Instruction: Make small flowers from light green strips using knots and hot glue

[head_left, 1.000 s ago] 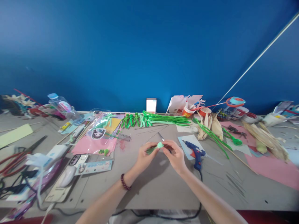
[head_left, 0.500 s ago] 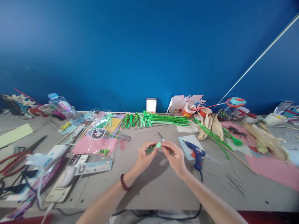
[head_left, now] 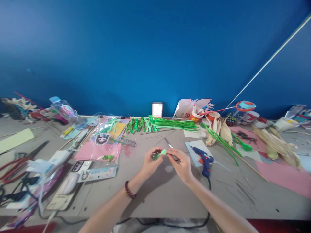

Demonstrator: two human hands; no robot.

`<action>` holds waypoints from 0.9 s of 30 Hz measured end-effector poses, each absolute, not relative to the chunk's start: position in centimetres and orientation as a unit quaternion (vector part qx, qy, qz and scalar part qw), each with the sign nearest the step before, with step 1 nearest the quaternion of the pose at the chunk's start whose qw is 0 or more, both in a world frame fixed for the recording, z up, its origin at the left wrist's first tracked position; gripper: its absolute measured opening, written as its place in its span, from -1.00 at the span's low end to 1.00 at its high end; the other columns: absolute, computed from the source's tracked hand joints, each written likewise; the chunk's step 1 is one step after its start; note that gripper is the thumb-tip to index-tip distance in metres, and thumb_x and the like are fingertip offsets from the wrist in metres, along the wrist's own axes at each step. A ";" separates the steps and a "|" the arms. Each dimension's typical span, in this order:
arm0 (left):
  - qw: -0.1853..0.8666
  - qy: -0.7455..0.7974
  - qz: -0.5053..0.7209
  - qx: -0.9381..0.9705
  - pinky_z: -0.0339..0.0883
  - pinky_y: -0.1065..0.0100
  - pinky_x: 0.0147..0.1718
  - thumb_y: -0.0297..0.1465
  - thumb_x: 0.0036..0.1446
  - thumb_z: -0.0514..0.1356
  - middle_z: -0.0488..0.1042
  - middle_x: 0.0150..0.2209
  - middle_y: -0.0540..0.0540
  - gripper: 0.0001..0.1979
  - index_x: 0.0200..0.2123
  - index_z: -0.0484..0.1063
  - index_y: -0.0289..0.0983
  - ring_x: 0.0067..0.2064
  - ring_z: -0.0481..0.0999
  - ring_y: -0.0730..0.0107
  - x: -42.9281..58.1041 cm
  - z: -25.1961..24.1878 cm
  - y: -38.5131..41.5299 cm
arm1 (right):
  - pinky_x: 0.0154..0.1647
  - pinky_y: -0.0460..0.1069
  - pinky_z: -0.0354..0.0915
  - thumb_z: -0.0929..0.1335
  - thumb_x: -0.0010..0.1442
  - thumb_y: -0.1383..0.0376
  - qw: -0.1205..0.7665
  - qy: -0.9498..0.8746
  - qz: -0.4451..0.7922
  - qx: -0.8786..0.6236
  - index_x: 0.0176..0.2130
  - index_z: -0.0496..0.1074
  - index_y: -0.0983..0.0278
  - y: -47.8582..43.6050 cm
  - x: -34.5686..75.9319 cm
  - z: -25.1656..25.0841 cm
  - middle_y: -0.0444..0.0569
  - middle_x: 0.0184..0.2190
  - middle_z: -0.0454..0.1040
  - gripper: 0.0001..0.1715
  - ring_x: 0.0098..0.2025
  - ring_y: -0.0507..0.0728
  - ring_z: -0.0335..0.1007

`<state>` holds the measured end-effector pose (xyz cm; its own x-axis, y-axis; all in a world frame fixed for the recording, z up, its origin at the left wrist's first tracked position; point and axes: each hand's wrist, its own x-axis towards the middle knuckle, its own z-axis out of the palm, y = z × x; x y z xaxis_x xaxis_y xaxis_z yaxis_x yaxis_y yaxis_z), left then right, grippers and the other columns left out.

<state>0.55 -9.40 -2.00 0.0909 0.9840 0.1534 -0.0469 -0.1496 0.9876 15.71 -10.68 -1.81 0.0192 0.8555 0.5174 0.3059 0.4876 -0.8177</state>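
Note:
Over the middle of the table, my left hand [head_left: 152, 161] pinches a small, light green, fuzzy pipe cleaner piece [head_left: 164, 151] between thumb and fingers. My right hand [head_left: 181, 164] is closed, its thumb and fingertips meeting at the right side of that same piece. Just beyond my right hand lie scissors [head_left: 168, 143], blades pointing away; their handles are partly hidden by the fingers. A blue glue gun [head_left: 206, 160] rests on a pale sheet to the right of my right hand. Green pipe cleaners [head_left: 177, 124] lie bundled along the back.
At left are a pink sheet under a clear bag [head_left: 97, 147], large red-handled scissors [head_left: 18, 165], a white mouse [head_left: 69, 183] and a plastic bottle [head_left: 64, 110]. At right are paper cups [head_left: 195, 116], dried husks [head_left: 279, 145] and thin wires [head_left: 245, 192]. A cable runs along the front edge.
My right hand has shifted slightly, its fingers curling more at the light green piece, which has tilted a little. The scissors and other table items have not moved.

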 end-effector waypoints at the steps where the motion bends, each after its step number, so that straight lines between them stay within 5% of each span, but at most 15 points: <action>1: 0.494 0.424 0.522 0.551 0.30 0.37 -0.22 -0.31 -0.01 0.27 0.49 -0.32 -0.10 -0.81 -0.32 0.48 -0.28 -0.25 0.42 0.36 0.5 -2.1 -9.4 | -0.21 0.02 0.42 0.34 0.14 0.35 0.559 -0.661 0.235 -0.442 -0.27 0.55 0.16 -10.7 15.7 -1.8 0.00 -0.29 0.56 -0.82 -0.24 0.14 0.49; 12: 0.489 0.413 0.525 0.560 0.31 0.33 -0.20 -0.29 0.00 0.28 0.52 -0.32 -0.11 -0.81 -0.31 0.53 -0.26 -0.25 0.45 0.34 0.5 -2.5 -9.1 | -0.24 -0.03 0.45 0.33 0.15 0.42 0.570 -0.697 0.129 -0.416 -0.26 0.53 0.18 -10.8 15.5 -1.6 -0.02 -0.31 0.55 -0.79 -0.28 0.09 0.50; 21: 0.450 0.420 0.522 0.591 0.29 0.34 -0.26 -0.28 0.03 0.25 0.54 -0.34 -0.12 -0.81 -0.33 0.53 -0.27 -0.28 0.45 0.35 0.5 -2.6 -8.9 | -0.10 0.06 0.40 0.25 0.19 0.50 0.502 -0.777 0.060 -0.375 -0.01 0.44 0.17 -10.9 16.0 -2.0 0.03 -0.21 0.52 -0.56 -0.16 0.14 0.46; 27: 0.418 0.429 0.514 0.615 0.33 0.32 -0.25 -0.27 0.06 0.22 0.55 -0.31 -0.14 -0.80 -0.30 0.52 -0.27 -0.25 0.48 0.32 0.6 -1.6 -9.2 | -0.17 0.01 0.43 0.29 0.18 0.43 0.547 -0.699 0.147 -0.437 -0.15 0.48 0.19 -11.0 15.7 -1.6 -0.01 -0.25 0.54 -0.73 -0.20 0.11 0.48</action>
